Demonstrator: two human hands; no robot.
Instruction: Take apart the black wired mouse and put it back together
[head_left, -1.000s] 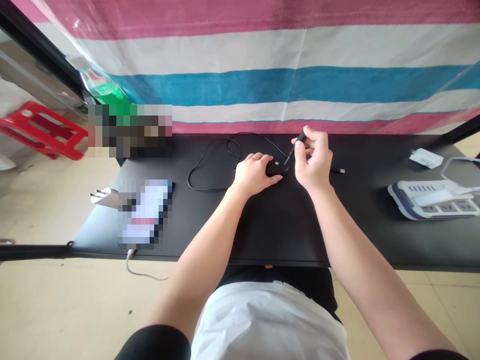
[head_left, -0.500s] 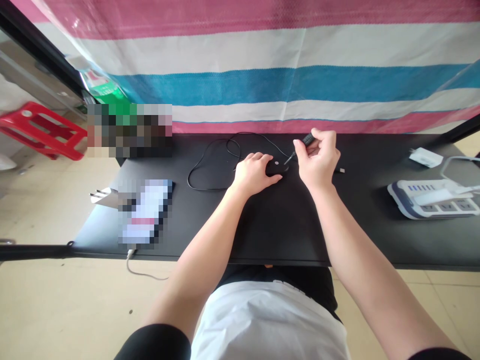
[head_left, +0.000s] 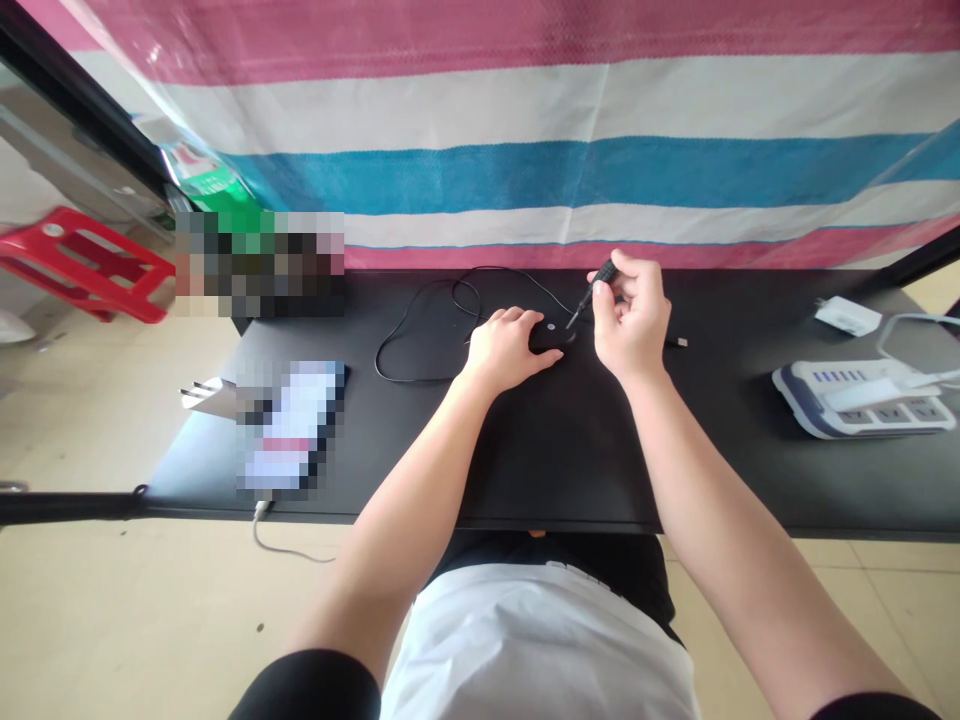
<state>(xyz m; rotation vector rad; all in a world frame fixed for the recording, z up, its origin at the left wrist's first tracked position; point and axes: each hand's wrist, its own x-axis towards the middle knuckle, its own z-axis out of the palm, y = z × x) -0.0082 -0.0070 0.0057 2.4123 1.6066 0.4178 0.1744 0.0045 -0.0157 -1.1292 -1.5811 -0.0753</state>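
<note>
A black computer mouse, underside apparently up with a small round pale label, lies on the black table. My left hand grips it from the left, thumb on the near side and fingers on the far side, hiding much of it. In my right hand is a black-handled screwdriver, tilted, its tip at the right end of the mouse. Whether the tip sits in a screw is too small to tell. A thin black cable loops behind and left of my left hand. Its USB plug lies right of my right wrist.
A phone and a charger lie at the left. A power strip and a white adapter are at the right. Behind the table hangs a striped sheet; a green-labelled bottle stands back left.
My right hand and the screwdriver handle have shifted slightly left and up, and the screwdriver stands a bit steeper. The left hand keeps its hold on the mouse.
</note>
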